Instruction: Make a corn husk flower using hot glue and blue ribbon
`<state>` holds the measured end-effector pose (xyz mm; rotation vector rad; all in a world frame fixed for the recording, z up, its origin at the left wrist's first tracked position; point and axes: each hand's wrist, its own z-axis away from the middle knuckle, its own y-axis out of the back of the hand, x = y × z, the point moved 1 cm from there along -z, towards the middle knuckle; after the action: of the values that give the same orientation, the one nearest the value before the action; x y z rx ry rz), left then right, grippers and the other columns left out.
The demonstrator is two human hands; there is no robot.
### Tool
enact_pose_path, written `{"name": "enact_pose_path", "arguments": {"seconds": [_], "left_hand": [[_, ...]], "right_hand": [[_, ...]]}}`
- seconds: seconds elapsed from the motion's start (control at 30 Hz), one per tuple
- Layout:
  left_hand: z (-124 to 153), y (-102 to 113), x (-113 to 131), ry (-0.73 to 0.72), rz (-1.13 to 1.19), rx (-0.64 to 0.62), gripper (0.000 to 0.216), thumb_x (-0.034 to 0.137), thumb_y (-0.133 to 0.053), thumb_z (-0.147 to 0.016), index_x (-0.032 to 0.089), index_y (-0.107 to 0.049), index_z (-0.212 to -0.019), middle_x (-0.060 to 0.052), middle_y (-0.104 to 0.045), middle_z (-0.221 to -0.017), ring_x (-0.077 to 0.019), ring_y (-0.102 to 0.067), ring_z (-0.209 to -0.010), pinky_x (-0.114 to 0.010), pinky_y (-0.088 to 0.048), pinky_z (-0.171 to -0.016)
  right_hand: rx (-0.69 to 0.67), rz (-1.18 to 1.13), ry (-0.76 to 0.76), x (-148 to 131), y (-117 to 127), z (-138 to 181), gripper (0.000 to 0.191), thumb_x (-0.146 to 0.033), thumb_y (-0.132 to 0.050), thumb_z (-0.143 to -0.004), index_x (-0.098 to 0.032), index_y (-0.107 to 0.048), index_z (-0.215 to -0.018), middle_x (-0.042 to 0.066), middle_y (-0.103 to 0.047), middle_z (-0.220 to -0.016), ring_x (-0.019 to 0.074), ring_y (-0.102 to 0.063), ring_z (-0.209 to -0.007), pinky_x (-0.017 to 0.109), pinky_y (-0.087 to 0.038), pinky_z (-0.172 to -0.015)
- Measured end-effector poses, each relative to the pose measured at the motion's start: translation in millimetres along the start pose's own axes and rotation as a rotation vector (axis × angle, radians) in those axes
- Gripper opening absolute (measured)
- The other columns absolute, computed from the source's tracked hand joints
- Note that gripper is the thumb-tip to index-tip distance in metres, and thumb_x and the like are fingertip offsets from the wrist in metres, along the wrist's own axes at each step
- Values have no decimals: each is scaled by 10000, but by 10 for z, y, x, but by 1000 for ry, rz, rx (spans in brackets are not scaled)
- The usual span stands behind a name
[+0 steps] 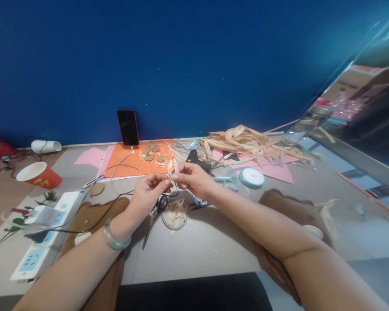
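Observation:
My left hand point(148, 189) and my right hand point(192, 178) meet above the table, both pinched on small pale strips of dried husk point(172, 167) that stick up between the fingertips. A green bangle point(114, 238) circles my left wrist. Just below the hands lies a small round dish point(175, 215) holding more husk bits, with scissors point(155, 216) beside it on the left.
A heap of dried husks point(253, 143) lies on pink paper at the back right. An orange sheet point(132, 160) carries brown discs, and a phone point(128, 127) leans on the blue wall. A ribbon roll point(252, 177), red paper cup point(39, 175), power strip point(48, 233) and black glue gun point(196, 159) surround the hands.

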<state>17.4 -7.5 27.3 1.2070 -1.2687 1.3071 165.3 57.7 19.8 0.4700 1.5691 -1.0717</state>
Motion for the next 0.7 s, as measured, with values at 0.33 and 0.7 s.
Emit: {"name": "enact_pose_path", "arguments": {"seconds": [0.33,0.7], "left_hand": [[-2,0,0,-11,-26,36,242,355,-755,-706,146,-660,-783,-19,-683,-679,-131,-631,-617,-253,-504,-640],[10,8,-8,-31,-60,11,261,378,-739,-717,144,-662,-800,-34,-695,-699,-140,-634,-625,-252,-503,-618]], "right_hand": [[-41,56,-10,-3,18,4,329,-325,-860,-559,-143,-597,-636,-39,-588,-543,44,-459,-418,183,-314,-414],[-38,63,-9,43,15,4,356,-328,-843,-594,-153,-539,-656,-35,-625,-570,40,-472,-388,163,-306,-388]]}}
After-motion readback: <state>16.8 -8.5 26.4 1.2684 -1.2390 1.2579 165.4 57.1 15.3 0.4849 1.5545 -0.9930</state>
